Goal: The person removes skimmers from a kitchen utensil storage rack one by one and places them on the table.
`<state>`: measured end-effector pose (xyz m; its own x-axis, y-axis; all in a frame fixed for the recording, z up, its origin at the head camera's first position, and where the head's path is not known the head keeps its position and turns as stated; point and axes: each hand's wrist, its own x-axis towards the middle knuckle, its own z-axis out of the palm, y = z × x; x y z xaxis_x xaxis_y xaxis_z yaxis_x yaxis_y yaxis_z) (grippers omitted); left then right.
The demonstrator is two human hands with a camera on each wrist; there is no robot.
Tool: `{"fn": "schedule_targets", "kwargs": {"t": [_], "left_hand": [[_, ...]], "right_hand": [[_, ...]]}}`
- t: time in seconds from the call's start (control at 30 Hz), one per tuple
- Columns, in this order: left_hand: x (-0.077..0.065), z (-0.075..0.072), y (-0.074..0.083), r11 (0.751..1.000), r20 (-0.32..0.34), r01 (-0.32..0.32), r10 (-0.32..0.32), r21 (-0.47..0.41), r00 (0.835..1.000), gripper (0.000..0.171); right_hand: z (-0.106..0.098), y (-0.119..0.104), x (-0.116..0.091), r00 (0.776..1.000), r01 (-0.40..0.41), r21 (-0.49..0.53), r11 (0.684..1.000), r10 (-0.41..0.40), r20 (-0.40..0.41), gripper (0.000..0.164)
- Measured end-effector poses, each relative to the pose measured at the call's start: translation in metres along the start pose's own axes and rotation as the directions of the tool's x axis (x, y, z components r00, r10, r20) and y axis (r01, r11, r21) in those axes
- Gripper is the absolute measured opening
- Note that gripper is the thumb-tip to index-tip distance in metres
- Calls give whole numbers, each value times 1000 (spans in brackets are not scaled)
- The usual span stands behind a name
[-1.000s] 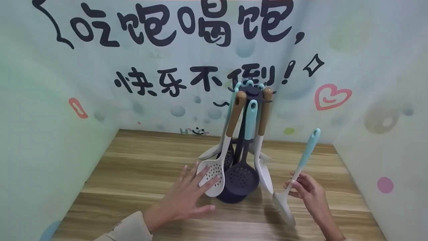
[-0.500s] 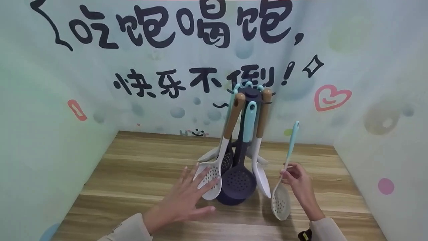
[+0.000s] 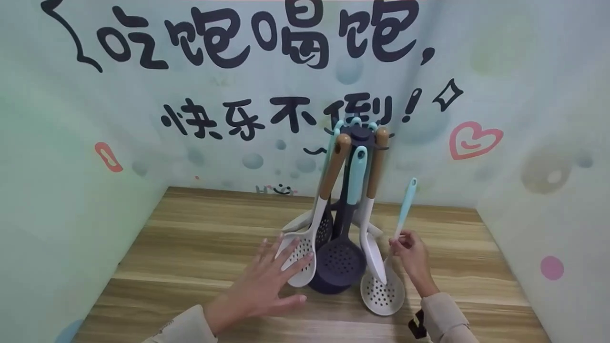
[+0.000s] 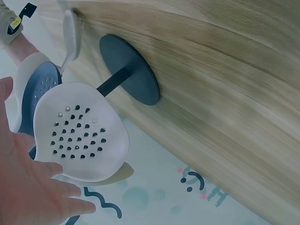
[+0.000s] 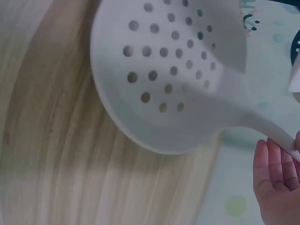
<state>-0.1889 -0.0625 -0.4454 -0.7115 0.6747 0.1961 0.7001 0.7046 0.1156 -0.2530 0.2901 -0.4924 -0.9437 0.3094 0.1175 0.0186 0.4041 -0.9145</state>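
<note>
My left hand [image 3: 267, 281] lies with spread fingers over the white skimmer [image 3: 301, 276] with a brown handle, which hangs on a dark utensil stand [image 3: 358, 136]. In the left wrist view that skimmer [image 4: 112, 140] is just beyond my fingertips; firm contact is hard to tell. My right hand [image 3: 413, 257] pinches the pale shaft of another skimmer [image 3: 382, 305] with a light-blue handle. Its perforated head points down beside the stand, partly behind a hanging white utensil [image 3: 374, 255]. The right wrist view shows this skimmer's head [image 5: 154, 126] large, with my right hand [image 5: 281, 183] at its shaft.
A dark skimmer [image 3: 340, 262] with a light-blue handle hangs at the stand's front. More utensils hang behind it. The stand's round base [image 4: 136, 65] rests on the wooden tabletop [image 3: 190, 238]. A printed cloth [image 3: 238, 157] rises behind and along both sides.
My right hand has moved left with the skimmer, bringing it close to the stand. The skimmer has turned from edge-on to show its perforated face. My left hand has stayed in place.
</note>
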Motion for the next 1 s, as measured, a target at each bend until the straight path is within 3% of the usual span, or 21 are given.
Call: {"fn": "schedule_targets", "kwargs": {"t": [0.3,0.47,0.63,0.87,1.0], "left_hand": [[-2,3,-3,1000,-19,0,1,25,1000,74],[-4,3,-5,999,-37,-2,3,43,999,74],[-4,3,-5,999,-17,6,-5,41,1000,74],[-5,4,-6,999,-42,-2,5,55,999,73],[-5,2,-6,998,-54,-3,7,70,999,73]], "right_hand": [[1,10,13,996,-7,-105,994,16,86,31],[2,15,20,993,-86,-62,994,90,78,32],[9,19,20,990,-128,-3,992,128,61,20],[16,24,19,982,-72,-109,991,89,164,28],[18,27,18,958,17,-174,985,34,285,38]]}}
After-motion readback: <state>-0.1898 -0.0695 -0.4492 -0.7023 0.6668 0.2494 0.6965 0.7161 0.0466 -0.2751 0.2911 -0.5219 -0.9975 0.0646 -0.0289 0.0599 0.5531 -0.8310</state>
